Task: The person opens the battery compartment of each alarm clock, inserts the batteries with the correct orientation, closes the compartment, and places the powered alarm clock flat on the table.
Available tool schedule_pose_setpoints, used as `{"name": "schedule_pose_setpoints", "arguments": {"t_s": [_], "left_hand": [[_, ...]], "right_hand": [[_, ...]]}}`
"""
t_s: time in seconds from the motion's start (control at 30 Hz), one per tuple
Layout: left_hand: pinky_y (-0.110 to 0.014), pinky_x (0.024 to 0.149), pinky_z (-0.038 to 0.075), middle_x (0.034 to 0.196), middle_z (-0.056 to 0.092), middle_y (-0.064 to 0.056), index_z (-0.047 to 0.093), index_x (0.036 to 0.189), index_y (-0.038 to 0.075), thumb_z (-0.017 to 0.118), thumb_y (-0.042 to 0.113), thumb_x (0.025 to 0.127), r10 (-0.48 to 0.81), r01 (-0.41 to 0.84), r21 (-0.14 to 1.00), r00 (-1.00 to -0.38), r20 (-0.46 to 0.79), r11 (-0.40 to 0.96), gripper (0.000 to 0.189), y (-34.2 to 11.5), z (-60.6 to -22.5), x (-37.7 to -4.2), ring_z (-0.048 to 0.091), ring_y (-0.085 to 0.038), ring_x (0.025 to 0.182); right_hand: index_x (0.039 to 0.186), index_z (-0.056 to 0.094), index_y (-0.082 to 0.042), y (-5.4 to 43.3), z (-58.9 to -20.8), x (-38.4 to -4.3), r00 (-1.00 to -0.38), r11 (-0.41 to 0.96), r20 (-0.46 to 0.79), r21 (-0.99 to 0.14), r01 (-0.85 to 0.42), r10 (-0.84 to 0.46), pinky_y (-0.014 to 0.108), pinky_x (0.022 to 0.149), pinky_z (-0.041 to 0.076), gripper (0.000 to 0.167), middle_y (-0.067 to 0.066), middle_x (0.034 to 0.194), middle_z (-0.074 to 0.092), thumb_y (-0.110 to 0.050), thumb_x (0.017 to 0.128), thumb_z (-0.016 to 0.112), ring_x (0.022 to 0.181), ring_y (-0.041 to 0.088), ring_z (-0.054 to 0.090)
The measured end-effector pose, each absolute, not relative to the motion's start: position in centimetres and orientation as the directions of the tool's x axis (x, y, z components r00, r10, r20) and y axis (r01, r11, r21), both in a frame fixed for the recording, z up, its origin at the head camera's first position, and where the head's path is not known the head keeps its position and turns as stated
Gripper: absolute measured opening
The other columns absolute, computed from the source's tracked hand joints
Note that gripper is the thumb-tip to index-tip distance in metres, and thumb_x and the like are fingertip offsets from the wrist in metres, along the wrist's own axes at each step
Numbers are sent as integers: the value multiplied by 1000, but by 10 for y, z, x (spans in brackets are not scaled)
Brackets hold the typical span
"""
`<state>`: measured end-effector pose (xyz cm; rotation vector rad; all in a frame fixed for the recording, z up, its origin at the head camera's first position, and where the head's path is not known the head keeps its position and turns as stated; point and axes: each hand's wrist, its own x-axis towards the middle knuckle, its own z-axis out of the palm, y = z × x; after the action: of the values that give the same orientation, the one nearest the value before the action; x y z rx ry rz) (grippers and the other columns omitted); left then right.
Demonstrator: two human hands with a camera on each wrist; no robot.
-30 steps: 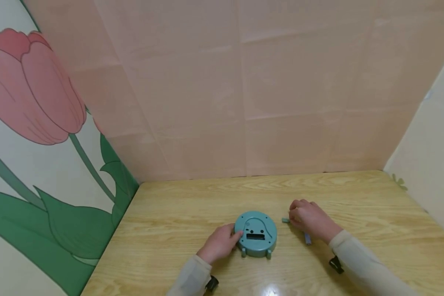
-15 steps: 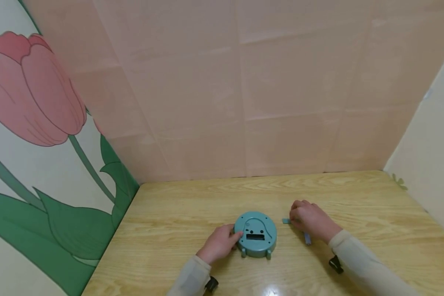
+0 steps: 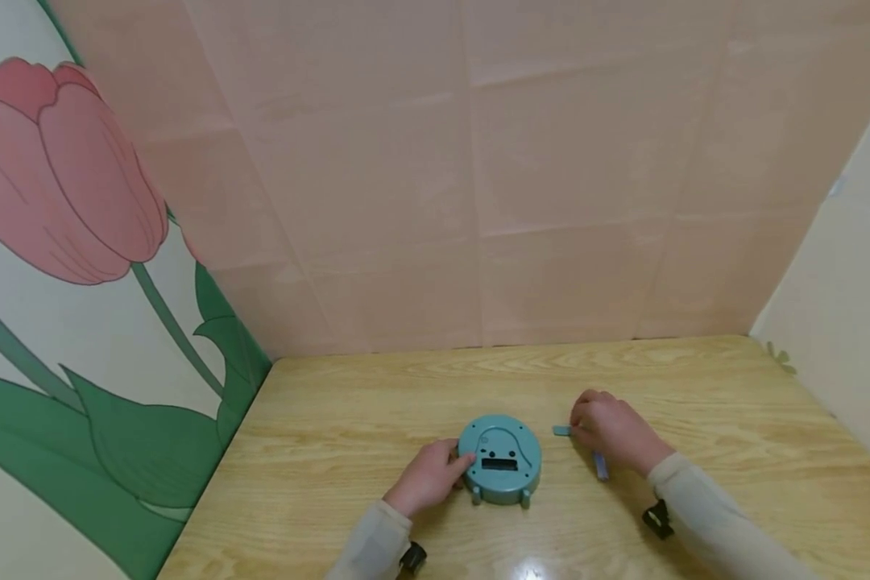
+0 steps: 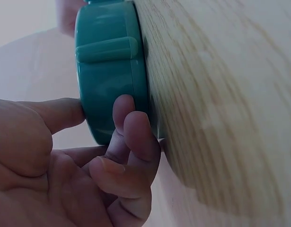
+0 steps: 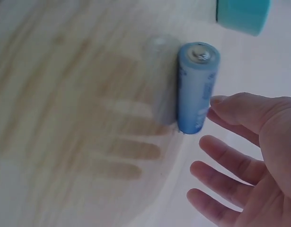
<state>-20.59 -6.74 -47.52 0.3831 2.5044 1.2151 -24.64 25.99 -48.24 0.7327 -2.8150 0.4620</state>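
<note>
A round teal clock [image 3: 503, 439] lies back side up on the table, with a dark battery slot and two short feet toward me. My left hand [image 3: 428, 477] grips its left side, the thumb on top and other fingers against the side wall [image 4: 107, 80]. To the right, my right hand [image 3: 612, 428] is low over the table, thumb and index finger close together beside a small flat teal piece [image 3: 561, 431]. A blue battery [image 5: 195, 90] lies partly beneath that hand, metal cap toward the clock. The battery hides the index fingertip; I cannot tell whether the fingers pinch anything.
The wood-grain table [image 3: 348, 419] meets a peach sheet [image 3: 377, 242] at its back edge. A wall with a painted tulip [image 3: 101, 177] flanks the left side, and a pale wall [image 3: 841, 322] the right. Black straps [image 3: 657, 519] are on both wrists.
My right hand has shifted slightly to the right, and a little more of the small teal piece shows. The left hand and clock stay in place.
</note>
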Motion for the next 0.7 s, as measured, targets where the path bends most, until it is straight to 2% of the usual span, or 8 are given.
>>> {"name": "schedule_pose_setpoints", "arguments": {"t_s": [0.23, 0.43, 0.57, 0.7], "left_hand": [[-29, 53, 43, 74, 62, -5, 67, 109, 8, 55, 31, 104, 382, 104, 790, -908, -173, 605, 27, -68, -472, -204, 54, -13, 62], [-29, 56, 45, 76, 62, -3, 66, 110, 8, 55, 32, 104, 383, 108, 788, -908, -170, 607, 28, -68, -472, -205, 57, -15, 65], [-30, 56, 44, 76, 62, -3, 66, 111, 8, 55, 33, 104, 392, 113, 793, -905, -167, 598, 29, -69, -473, -205, 57, -16, 66], [-30, 56, 44, 76, 62, -3, 66, 112, 8, 55, 34, 104, 399, 114, 802, -902, -164, 587, 30, -70, -474, -205, 57, -15, 65]], "right_hand": [[80, 71, -11, 262, -471, -238, -895, 864, 243, -259, -431, -374, 36, 65, 53, 8, 0, 83, 59, -9, 84, 79, 72, 15, 57], [79, 69, -9, 259, -458, -229, -962, 917, 74, -291, -273, -263, 32, 54, 45, 11, -1, 73, 61, -14, 89, 73, 62, 13, 51], [82, 69, -8, 259, -455, -220, -979, 934, -12, -302, -190, -203, 32, 51, 44, 14, 2, 76, 66, -19, 90, 72, 61, 14, 52], [83, 68, -7, 258, -454, -214, -986, 943, -65, -307, -125, -152, 32, 51, 42, 16, 1, 74, 63, -22, 89, 71, 61, 16, 50]]}}
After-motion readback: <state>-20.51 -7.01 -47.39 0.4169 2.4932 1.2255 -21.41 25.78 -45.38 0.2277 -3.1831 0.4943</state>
